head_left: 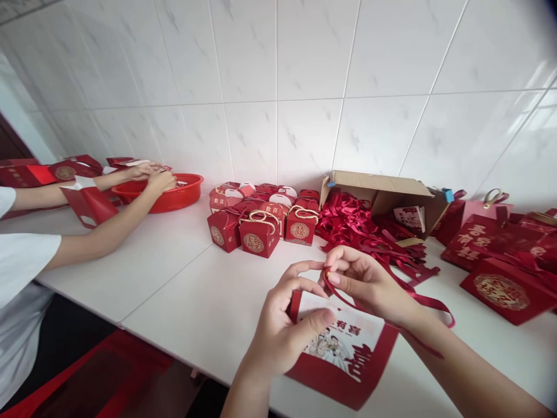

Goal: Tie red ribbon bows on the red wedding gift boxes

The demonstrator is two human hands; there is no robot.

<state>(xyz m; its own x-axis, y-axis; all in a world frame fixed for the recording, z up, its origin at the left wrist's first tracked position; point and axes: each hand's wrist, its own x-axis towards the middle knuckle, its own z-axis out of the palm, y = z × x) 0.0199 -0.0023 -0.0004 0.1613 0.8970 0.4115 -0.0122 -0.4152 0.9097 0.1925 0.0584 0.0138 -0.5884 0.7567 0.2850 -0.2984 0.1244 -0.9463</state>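
Observation:
Close in front of me is a red gift box (335,388) with a white printed panel showing a cartoon couple and red characters. My left hand (282,325) grips it, thumb across the panel and fingers curled over the top edge. Above that edge, my right hand (369,284) pinches a dark red ribbon (429,302) between thumb and fingertips. One length of the ribbon trails over the right wrist toward the table. The fingertips of both hands nearly meet at the ribbon, and the box's far side is hidden.
Small red boxes (260,244), some with rope handles, are grouped by the wall. A cardboard box (383,181) lies open beside piled red ribbons (348,215). Larger red boxes (500,290) stand right. At left, another person's arms (108,232) reach over a red basin (183,197).

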